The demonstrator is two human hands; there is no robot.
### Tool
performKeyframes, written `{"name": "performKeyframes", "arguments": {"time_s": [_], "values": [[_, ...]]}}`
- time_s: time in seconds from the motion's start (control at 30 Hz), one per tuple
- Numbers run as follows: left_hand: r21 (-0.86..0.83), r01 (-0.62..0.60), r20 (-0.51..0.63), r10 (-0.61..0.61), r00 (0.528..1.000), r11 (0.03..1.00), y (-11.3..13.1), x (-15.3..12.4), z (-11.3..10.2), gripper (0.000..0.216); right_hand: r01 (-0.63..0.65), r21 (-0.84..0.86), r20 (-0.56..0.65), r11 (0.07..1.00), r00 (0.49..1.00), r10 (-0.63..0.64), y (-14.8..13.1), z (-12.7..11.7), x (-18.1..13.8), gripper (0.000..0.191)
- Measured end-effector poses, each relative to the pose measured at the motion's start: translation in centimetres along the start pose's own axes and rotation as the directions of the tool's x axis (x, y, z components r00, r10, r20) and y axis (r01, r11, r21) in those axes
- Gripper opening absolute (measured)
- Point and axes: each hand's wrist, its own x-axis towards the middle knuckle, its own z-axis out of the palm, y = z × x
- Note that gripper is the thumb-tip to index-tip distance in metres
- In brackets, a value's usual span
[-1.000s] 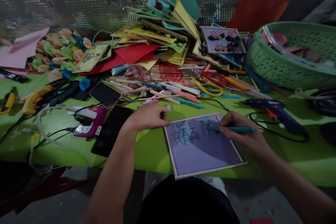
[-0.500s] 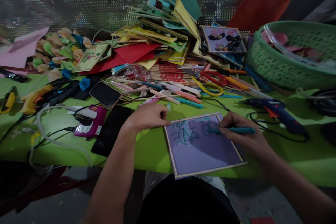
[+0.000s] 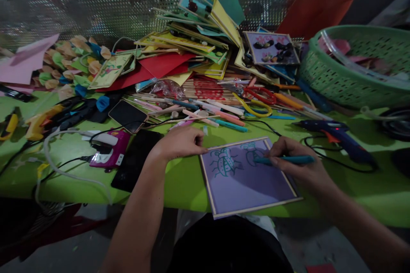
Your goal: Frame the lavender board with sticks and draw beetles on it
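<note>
A purple card (image 3: pixel 246 192) edged with thin wooden strips lies slightly turned at the table's front edge. On its upper left is a teal line drawing of a beetle-like bug (image 3: pixel 226 165), and beside it a second, smaller bug figure is partly drawn. My right hand (image 3: pixel 293 164) is closed around a teal felt-tip pen (image 3: pixel 296 159), its tip at the second figure. My left hand (image 3: pixel 182 141) rests at the card's upper left corner, fingers curled in and a fingertip pressing the corner; its underside is hidden.
Behind the card lie loose pens (image 3: pixel 221 113), yellow-handled scissors (image 3: pixel 253 106) and a heap of framed cards (image 3: pixel 192 42). A blue glue gun (image 3: pixel 339 136) with its cable and a green basket (image 3: pixel 346 68) stand right. Leftward are a purple power adapter (image 3: pixel 112 149), black phone (image 3: pixel 128 115) and cables.
The pen has shifted slightly and lies a little flatter in my right hand, its tip still at the second figure. My left hand and the card stay in place.
</note>
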Motion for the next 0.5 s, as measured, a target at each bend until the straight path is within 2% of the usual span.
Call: {"name": "performKeyframes", "arguments": {"time_s": [0.5], "values": [[-0.006,-0.005,-0.01,0.005,1.0,1.0,-0.26,0.11,0.16,0.032,-0.007,-0.05,0.038,0.999,0.999,0.009,-0.5,0.06,0.01,0.032]]}}
